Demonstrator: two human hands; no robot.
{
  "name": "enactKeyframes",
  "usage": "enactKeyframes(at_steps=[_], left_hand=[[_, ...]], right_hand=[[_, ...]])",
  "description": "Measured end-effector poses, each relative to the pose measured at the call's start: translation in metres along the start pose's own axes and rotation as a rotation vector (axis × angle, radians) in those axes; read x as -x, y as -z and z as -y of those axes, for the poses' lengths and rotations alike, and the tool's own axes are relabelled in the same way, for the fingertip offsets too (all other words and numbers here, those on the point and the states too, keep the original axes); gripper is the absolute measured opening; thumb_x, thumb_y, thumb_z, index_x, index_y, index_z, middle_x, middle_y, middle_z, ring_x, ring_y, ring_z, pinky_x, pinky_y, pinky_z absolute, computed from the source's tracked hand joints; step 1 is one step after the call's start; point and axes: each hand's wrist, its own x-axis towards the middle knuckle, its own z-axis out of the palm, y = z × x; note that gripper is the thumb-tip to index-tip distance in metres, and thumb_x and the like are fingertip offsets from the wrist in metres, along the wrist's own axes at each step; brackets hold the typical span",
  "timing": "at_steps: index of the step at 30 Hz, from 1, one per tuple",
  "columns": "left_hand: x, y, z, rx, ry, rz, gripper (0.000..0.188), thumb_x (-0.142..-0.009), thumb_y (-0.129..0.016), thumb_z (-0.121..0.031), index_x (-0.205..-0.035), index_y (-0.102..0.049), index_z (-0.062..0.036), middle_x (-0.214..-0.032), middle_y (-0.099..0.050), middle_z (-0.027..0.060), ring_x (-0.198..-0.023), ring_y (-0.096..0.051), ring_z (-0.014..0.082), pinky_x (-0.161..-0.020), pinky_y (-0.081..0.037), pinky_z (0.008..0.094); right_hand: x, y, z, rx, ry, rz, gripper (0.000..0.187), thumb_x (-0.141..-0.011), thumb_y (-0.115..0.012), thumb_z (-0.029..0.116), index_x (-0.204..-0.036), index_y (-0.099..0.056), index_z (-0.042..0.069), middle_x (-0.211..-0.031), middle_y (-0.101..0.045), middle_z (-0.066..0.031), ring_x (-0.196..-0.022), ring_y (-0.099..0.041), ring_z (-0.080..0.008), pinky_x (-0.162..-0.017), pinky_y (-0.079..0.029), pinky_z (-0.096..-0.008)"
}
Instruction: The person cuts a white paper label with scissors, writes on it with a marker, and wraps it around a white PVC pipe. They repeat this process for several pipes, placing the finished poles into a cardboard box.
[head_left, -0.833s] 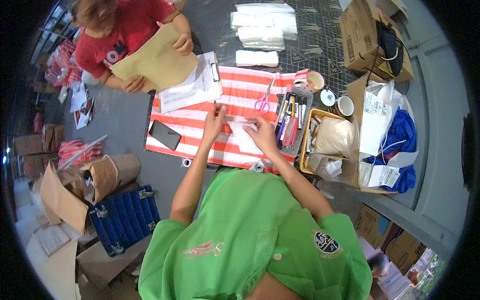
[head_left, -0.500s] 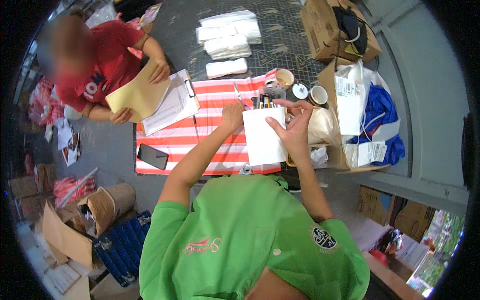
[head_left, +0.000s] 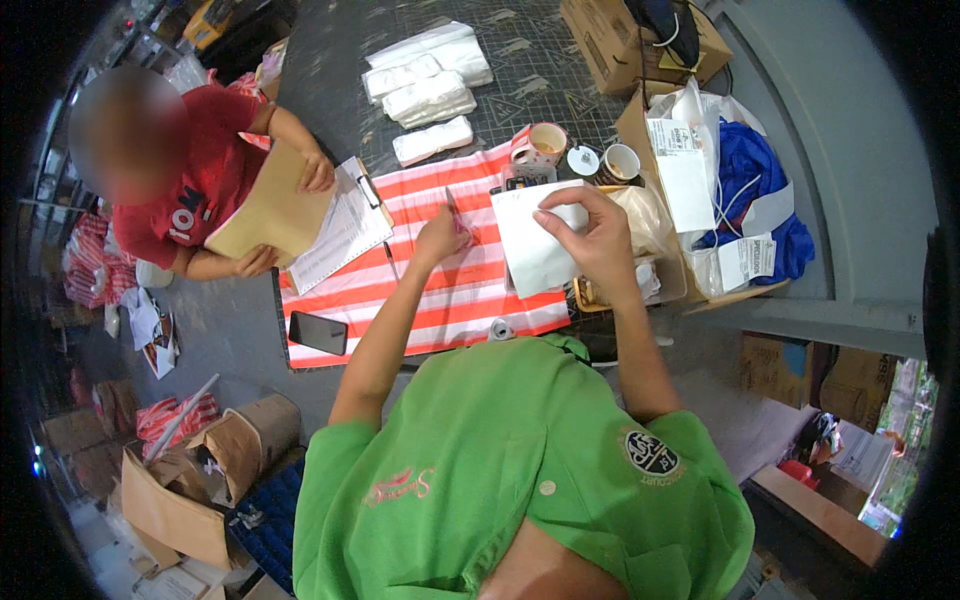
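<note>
Your right hand grasped a white sheet of paper, thumb and fingers pinched on its upper right part, and held it lifted over the right edge of the red-and-white striped cloth that covered the middle of the dark desk. Your left hand lay on the cloth just left of the sheet, closed over the pink handles of a pair of scissors whose blades pointed toward the far edge of the desk.

Just beyond the sheet, at the cloth's far right corner, stood a patterned mug and a white cup with a small round lid between them. A shallow tray sat under and right of the sheet, and an open cardboard box stuffed with white and blue bags stood at the right edge of the desk. Folded white packets lay well apart toward the far edge.

A black phone lay on the near left corner of the cloth, and a small roll of tape sat at its near edge. At the left edge a person in a red shirt held a brown envelope with both hands beside a clipboard of papers.
</note>
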Motion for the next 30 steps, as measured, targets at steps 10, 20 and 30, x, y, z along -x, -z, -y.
enactKeyframes(at_steps=[10, 20, 30], left_hand=[[0.128, 0.086, -0.044, 1.013, -0.166, 0.434, 0.067, -0.088, -0.081, -0.022, -0.144, -0.052, 0.0007, -0.100, -0.069, 0.0057, -0.088, -0.065, 0.0136, -0.080, -0.052, 0.0263], [0.171, 0.166, -0.115, 0.071, -0.500, -0.079, 0.054, -0.078, -0.088, -0.022, -0.124, -0.067, -0.0017, -0.101, -0.072, 0.0138, -0.088, -0.069, 0.0245, -0.085, -0.055, 0.0367], [0.165, 0.202, -0.135, -0.009, -0.724, 0.076, 0.064, -0.075, -0.087, -0.018, -0.134, -0.068, -0.0051, -0.089, -0.074, 0.0161, -0.079, -0.069, 0.0290, -0.074, -0.052, 0.0404]], right_hand=[[-0.020, 0.023, 0.041, 0.041, 0.061, 0.073, 0.025, -0.081, -0.084, 0.002, -0.104, -0.075, 0.003, -0.111, -0.073, -0.0097, -0.109, -0.067, -0.0185, -0.098, -0.050, -0.0319], [-0.030, 0.027, 0.058, 0.049, 0.069, 0.138, 0.030, -0.081, -0.083, 0.000, -0.111, -0.077, 0.003, -0.109, -0.072, -0.0081, -0.109, -0.066, -0.0191, -0.098, -0.050, -0.0318], [-0.028, 0.025, 0.069, 0.062, 0.049, 0.215, 0.037, -0.082, -0.083, 0.003, -0.119, -0.076, 0.003, -0.118, -0.074, -0.0113, -0.107, -0.069, -0.0166, -0.096, -0.053, -0.0300]])
